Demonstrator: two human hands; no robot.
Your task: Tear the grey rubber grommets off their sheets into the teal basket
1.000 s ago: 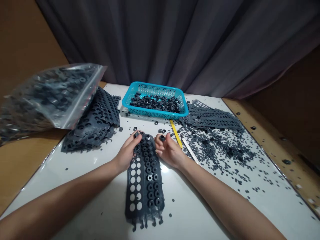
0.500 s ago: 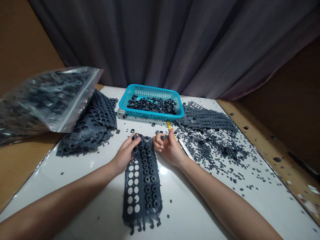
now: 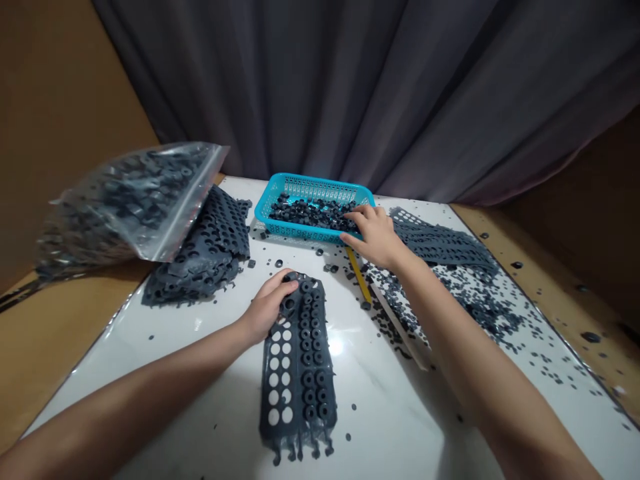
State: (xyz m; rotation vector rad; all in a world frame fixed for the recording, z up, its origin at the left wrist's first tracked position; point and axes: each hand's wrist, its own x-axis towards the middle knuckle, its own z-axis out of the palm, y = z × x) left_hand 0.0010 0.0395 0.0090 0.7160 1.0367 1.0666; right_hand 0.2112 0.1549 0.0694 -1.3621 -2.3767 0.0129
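My left hand (image 3: 267, 308) pinches the far left corner of a dark rubber sheet (image 3: 295, 393), thumb on top. Round holes run down the sheet's left side, and ring-shaped rubber pieces (image 3: 316, 379) still sit along its right side. Over the near right rim of a blue plastic basket (image 3: 307, 231) reaches my right hand (image 3: 374, 233), its fingers apart and nothing visible in them. Many small black rubber pieces (image 3: 305, 212) lie inside that basket.
A clear zip bag (image 3: 150, 193) full of black pieces rests at left by stacked perforated sheets (image 3: 205, 247). More punched sheets (image 3: 440, 243) lie at right, behind scattered rubber bits (image 3: 490, 313). A yellow-handled tool (image 3: 358, 275) and a pale strip (image 3: 400, 327) lie between.
My right hand has moved forward from beside the sheet to the basket, its curled fingers opening; the dark piece it held no longer shows there. My left hand keeps hold of the sheet.
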